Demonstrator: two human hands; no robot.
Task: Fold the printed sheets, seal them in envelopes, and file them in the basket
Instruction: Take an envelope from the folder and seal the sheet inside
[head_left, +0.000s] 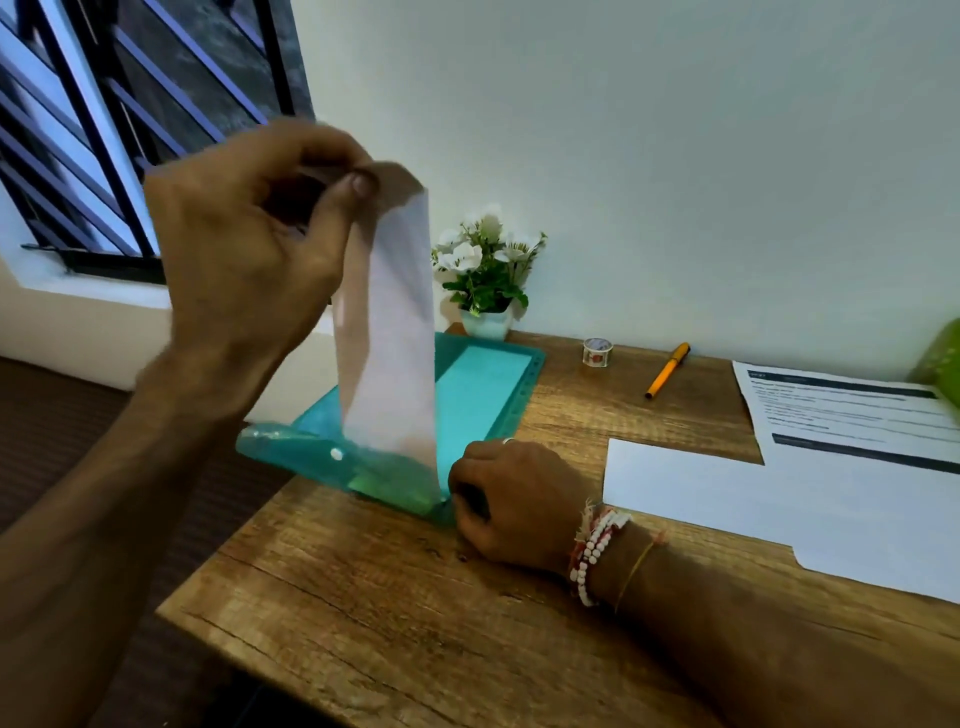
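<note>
Head view: an envelope (395, 332) stands upright over the teal folder (483, 395); filing seems in hand
The left hand (244, 244) pinches the envelope's top flap, its lower end at the folder's near opening; the right hand (511, 499) sits curled at the folder's corner, and I cannot tell whether it grips the edge. Next calls for steadying that opening. Printed sheets (841, 410) run off the right edge; no basket shows

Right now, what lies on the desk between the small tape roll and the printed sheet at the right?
In the head view, an orange pen lies on the desk between the tape roll and the printed sheet, touching neither.
</note>
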